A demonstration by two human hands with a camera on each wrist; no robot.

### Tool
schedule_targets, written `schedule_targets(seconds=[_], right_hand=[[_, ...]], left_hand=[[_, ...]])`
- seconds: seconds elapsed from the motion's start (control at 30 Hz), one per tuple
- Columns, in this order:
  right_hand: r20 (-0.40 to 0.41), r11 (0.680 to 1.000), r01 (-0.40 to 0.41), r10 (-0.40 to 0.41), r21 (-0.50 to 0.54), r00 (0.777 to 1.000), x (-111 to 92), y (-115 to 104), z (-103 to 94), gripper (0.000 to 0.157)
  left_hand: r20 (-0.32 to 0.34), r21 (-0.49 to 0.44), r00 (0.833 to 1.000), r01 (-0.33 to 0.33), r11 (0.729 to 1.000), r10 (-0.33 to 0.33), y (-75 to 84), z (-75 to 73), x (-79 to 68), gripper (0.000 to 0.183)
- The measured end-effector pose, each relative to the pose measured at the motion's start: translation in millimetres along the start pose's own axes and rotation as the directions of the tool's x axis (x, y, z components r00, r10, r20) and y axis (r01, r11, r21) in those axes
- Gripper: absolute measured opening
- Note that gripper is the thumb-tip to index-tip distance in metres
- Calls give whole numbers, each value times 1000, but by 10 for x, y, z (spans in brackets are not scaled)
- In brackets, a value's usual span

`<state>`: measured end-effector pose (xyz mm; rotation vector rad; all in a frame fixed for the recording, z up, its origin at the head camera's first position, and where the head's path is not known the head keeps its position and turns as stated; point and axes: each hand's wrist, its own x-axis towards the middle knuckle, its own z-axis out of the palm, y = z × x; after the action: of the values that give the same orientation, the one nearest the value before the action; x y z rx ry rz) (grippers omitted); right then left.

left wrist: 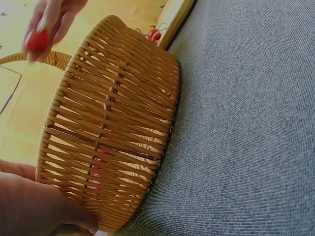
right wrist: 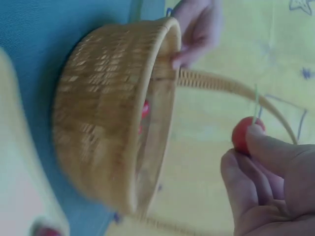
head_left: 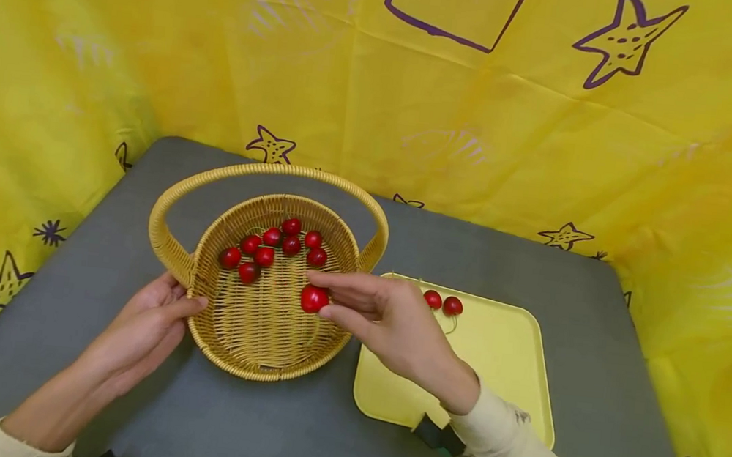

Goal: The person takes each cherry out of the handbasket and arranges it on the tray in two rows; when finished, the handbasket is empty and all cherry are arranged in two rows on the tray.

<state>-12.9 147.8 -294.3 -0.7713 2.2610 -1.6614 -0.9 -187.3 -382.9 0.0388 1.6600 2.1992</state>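
A round wicker basket [head_left: 267, 366] with a tall arched handle stands on the grey table, several red cherries [head_left: 264, 256] gathered toward its far side. My left hand [head_left: 148, 325] grips the basket's left rim near the handle's foot, thumb over the edge. Above the right part of the basket, my right hand [head_left: 396, 323] pinches one cherry [head_left: 314, 299] between thumb and fingers. In the right wrist view that cherry [right wrist: 242, 134] shows a thin green stem and hangs clear of the rim. Two more cherries [head_left: 443, 304] lie on the yellow tray [head_left: 505, 367].
The tray sits to the right of the basket, partly under my right forearm. Yellow cloth [head_left: 354, 73] with purple starfish drawings surrounds the grey table [head_left: 241, 430] at the back and sides. The basket handle [head_left: 275, 170] arches over the far side of the basket.
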Motion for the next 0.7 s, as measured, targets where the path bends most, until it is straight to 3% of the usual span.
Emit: schedule_targets(seconds=[0.13, 0.4, 0.7], right_hand=[[-92, 999, -16, 19, 31, 996, -319, 74, -328, 42], [-299, 988, -106, 67, -116, 952, -833, 508, -1028, 42], [-375, 960, -228, 154, -160, 914, -1161, 1061, -1399, 40]], left_hand=[[4, -4, 1000, -10, 1000, 10, -17, -1, 7, 79], [5, -29, 1000, -31, 999, 31, -35, -6, 8, 81], [21, -29, 999, -44, 999, 44, -61, -13, 5, 80]])
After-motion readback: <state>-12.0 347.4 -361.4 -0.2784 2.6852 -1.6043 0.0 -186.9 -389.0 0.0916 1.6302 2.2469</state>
